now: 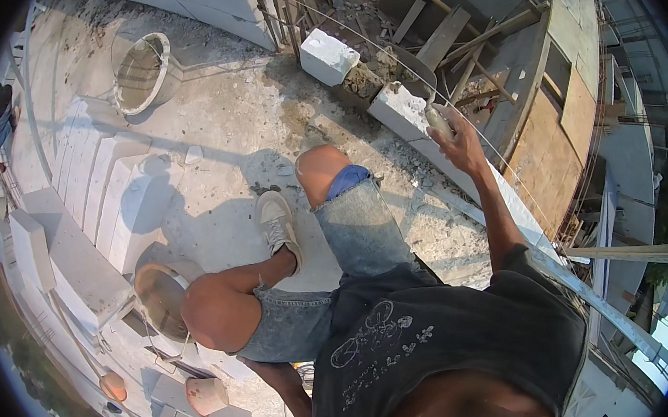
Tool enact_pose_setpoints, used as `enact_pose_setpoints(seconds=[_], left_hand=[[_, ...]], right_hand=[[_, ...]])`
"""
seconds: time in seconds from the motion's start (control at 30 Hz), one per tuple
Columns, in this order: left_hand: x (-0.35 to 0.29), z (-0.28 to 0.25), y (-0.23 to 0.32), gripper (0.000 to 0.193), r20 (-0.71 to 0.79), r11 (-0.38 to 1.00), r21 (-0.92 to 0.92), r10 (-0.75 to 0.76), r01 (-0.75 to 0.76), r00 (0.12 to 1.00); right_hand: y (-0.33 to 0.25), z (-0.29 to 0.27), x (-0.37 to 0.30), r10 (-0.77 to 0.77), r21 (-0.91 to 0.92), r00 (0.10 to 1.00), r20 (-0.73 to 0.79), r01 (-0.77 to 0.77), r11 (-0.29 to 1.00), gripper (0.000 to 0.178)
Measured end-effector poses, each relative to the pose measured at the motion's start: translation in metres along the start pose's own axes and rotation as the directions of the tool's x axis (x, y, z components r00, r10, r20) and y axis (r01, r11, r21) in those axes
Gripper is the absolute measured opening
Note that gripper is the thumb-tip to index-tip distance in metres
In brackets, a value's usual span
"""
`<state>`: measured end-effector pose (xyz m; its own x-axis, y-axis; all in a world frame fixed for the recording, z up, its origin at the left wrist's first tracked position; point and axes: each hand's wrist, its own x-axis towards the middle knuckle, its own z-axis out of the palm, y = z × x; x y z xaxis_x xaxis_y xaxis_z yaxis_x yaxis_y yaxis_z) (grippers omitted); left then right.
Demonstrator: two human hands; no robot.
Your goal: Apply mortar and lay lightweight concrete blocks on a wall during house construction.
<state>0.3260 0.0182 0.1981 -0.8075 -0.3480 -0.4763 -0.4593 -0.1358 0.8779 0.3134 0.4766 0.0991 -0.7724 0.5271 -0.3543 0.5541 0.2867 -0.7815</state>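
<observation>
So we had our right hand [459, 143] out at the wall, fingers clamped around the handle of the trowel [438, 123], blade just beside the mortar [360, 81]. Can't say what our left hand's fingers were doing; our bent left leg [224, 313] hid them. Progress-wise, that mortar sat between the far block [329, 56] and the near block [401, 107], lumpy and unsmoothed. Looked partway done to us, with plenty of stacked blocks [97, 177] unlaid.
</observation>
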Motion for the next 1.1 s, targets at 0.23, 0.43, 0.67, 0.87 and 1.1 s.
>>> enact_pose_setpoints(seconds=[0.23, 0.43, 0.67, 0.87, 1.1], left_hand=[[-0.025, -0.038, -0.024, 0.072, -0.032, 0.867, 0.453, 0.25, -0.209, 0.968], [-0.029, -0.009, -0.014, 0.078, -0.163, 0.533, 0.84, 0.432, -0.105, 0.887], [-0.02, -0.007, -0.02, 0.08, -0.151, 0.632, 0.739, 0.494, -0.234, 0.856], [-0.023, 0.001, -0.016, 0.078, -0.134, 0.767, 0.576, 0.431, -0.283, 0.892], [-0.021, -0.018, -0.033, 0.075, -0.169, 0.76, 0.562, 0.49, -0.325, 0.855]], right_hand=[[0.004, 0.026, 0.01, -0.199, -0.688, 0.979, -0.049, 0.111, 0.717, 0.05], [0.01, 0.024, -0.004, -0.304, -0.649, 0.94, -0.156, 0.135, 0.749, 0.052], [0.021, 0.056, -0.071, 0.444, 0.434, 0.886, -0.133, -0.351, 0.83, 0.05], [0.011, 0.126, -0.059, 0.368, 0.579, 0.915, -0.165, -0.212, 0.787, 0.051], [0.004, 0.143, -0.012, 0.147, 0.469, 0.974, -0.173, -0.05, 0.882, 0.051]])
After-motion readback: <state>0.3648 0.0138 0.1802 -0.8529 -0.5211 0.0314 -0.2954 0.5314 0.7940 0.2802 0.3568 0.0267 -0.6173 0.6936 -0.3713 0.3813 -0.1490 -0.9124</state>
